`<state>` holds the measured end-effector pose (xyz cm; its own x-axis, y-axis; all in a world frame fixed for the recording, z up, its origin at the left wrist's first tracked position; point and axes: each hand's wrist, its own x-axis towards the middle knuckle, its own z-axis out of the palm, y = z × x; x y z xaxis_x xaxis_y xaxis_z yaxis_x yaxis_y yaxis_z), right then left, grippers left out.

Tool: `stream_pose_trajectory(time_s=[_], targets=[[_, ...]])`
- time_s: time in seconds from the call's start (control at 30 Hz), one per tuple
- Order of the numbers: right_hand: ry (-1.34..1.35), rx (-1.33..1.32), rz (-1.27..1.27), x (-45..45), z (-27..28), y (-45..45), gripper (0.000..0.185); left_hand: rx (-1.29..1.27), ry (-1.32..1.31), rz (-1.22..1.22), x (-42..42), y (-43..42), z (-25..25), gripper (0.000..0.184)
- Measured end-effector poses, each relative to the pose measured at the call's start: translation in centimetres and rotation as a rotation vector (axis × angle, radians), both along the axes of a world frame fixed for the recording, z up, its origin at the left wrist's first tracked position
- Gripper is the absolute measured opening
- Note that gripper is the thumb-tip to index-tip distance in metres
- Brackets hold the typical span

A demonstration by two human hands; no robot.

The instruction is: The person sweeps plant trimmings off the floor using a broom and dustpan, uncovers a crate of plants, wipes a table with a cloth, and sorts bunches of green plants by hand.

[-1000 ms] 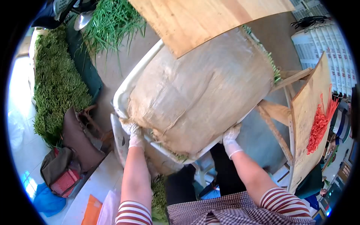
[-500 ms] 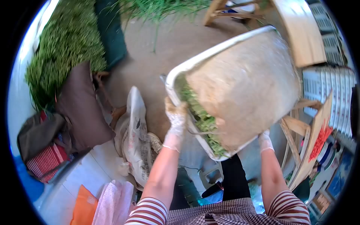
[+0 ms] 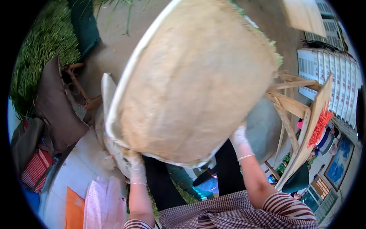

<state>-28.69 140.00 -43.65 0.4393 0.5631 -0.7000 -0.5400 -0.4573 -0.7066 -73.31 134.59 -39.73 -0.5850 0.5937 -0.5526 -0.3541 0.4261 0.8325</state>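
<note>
A white tub (image 3: pixel 143 49) is held up in front of the person, over the dark trouser legs (image 3: pixel 229 168), its far end running past the top edge of the view. A brown cloth (image 3: pixel 198 84), blurred, lies over nearly all of it, and green stems (image 3: pixel 277 53) poke out along the far right side. The left hand (image 3: pixel 133 162), in a thin pale glove, grips the tub's near left corner. The right hand (image 3: pixel 239 135), gloved too, holds the right side near the front, its fingertips hidden by the tub. Just beside the tub on the left stands a white sack (image 3: pixel 108 86); farther left are a brown cushion (image 3: pixel 59 107) and a thick mass of green stalks (image 3: pixel 45 45). An orange packet (image 3: pixel 74 210) and a pink cloth (image 3: pixel 100 202) lie side by side at the lower left. To the right, red ties (image 3: pixel 320 126) rest on a wooden bench (image 3: pixel 299 154), with white crates (image 3: pixel 328 72) stacked beyond it. A checked apron (image 3: pixel 230 208) covers the person's lap.
</note>
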Motion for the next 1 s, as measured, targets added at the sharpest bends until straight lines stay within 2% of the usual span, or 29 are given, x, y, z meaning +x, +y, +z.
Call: stream_pose_trajectory(time_s=[0.03, 0.07, 0.1, 0.13, 0.17, 0.2, 0.23, 0.27, 0.3, 0.33, 0.37, 0.4, 0.43, 0.47, 0.5, 0.53, 0.57, 0.67, 0.73, 0.77, 0.8, 0.83, 0.87, 0.9, 0.93, 0.97, 1.0], targets=[[-0.206, -0.079, 0.190, -0.3, -0.5, -1.8, 0.051, 0.028, 0.044, -0.023, -0.1, -0.2, 0.9, 0.056], [-0.253, -0.216, 0.329, -0.5, 0.8, -1.7, 0.051, -0.158, 0.223, -0.039, -0.7, -2.2, 0.3, 0.053], [-0.294, -0.345, 0.478, -0.8, 2.2, -1.6, 0.051, -0.238, 0.166, -0.011, 0.9, -2.9, 2.6, 0.049], [-0.178, -0.528, 0.572, -0.7, 6.5, 1.1, 0.051, -0.315, 0.110, 0.018, 2.8, -3.5, 5.0, 0.046], [-0.059, -0.709, 0.667, -0.4, 9.3, 2.9, 0.051, -0.360, 0.228, 0.203, 5.2, -5.9, 4.2, 0.042], [0.034, -0.506, 0.611, 3.1, 6.2, 2.1, 0.051, -0.435, 0.084, 0.211, 6.5, -8.9, 3.6, 0.043], [0.155, -0.308, 0.548, 6.5, 3.0, 1.2, 0.052, -0.445, 0.105, 0.222, 8.2, -13.4, 0.6, 0.041], [0.116, -0.248, 0.412, 5.9, 7.8, 5.6, 0.051, -0.744, 0.009, 0.242, 11.8, -11.3, 3.9, 0.038], [0.098, -0.257, 0.343, 5.9, 8.0, 7.9, 0.050, -0.849, -0.163, 0.307, 14.6, -9.2, 6.0, 0.035], [0.083, -0.266, 0.272, 5.9, 7.4, 10.1, 0.049, -0.771, -0.285, 0.418, 16.4, -10.4, 4.5, 0.032], [0.015, -0.198, 0.216, 7.3, 3.4, 11.1, 0.050, -0.627, -0.279, 0.419, 17.3, -12.8, 1.5, 0.034], [-0.050, -0.139, 0.158, 8.7, -1.4, 11.4, 0.050, -0.505, -0.071, 0.280, 17.6, -15.4, -1.8, 0.033], [-0.084, -0.027, 0.086, 9.2, -3.7, 12.2, 0.049, -0.617, -0.104, 0.326, 17.1, -14.2, -1.3, 0.033], [-0.124, 0.076, 0.015, 9.2, -5.3, 11.8, 0.049, -0.595, -0.040, 0.180, 16.8, -13.1, 0.1, 0.031], [-0.080, 0.004, -0.022, 7.9, -3.2, 11.9, 0.046, -0.662, 0.066, -0.163, 16.0, -13.0, 1.7, 0.032], [-0.037, -0.060, -0.058, 6.1, 0.0, 12.6, 0.042, -0.614, 0.104, -0.336, 14.7, -15.7, -1.0, 0.035], [-0.053, -0.082, -0.045, 5.5, 0.6, 12.1, 0.043, -0.545, -0.085, -0.038, 15.6, -13.5, 1.1, 0.038], [-0.082, -0.092, 0.019, 4.8, 0.8, 11.4, 0.045, -0.390, -0.037, -0.040, 13.3, -14.9, -0.1, 0.038], [-0.072, -0.080, 0.071, 4.4, 0.4, 8.1, 0.046, -0.420, 0.061, -0.127, 9.9, -16.0, -0.6, 0.037], [0.011, -0.083, 0.022, 1.7, 3.3, 6.5, 0.046, -0.427, 0.112, -0.167, 7.8, -16.2, -1.0, 0.037], [0.029, 0.008, 0.099, 2.0, 1.3, 4.1, 0.053, -0.443, 0.098, -0.149, 5.7, -16.4, -1.0, 0.034], [0.024, -0.009, 0.067, -0.5, 3.8, 2.5, 0.055, -0.432, 0.099, -0.127, 3.9, -16.0, -0.2, 0.031], [0.031, 0.005, 0.040, -0.8, 2.6, -0.4, 0.058, -0.455, 0.178, -0.151, 1.6, -16.9, -1.7, 0.032], [0.038, 0.020, 0.012, -0.9, 1.3, -3.2, 0.060, -0.577, 0.298, -0.258, 0.4, -15.4, 0.4, 0.034], [0.156, 0.076, -0.007, -2.0, 1.7, -5.3, 0.060, -0.483, 0.275, -0.232, -1.0, -15.4, 0.9, 0.041], [0.276, 0.123, -0.026, -3.2, 2.3, -7.4, 0.059, -0.516, 0.393, -0.249, -2.8, -15.9, 0.4, 0.045], [0.215, 0.062, -0.054, -6.1, 6.1, -7.5, 0.060, -0.550, 0.509, -0.271, -3.8, -16.4, 0.0, 0.049]])
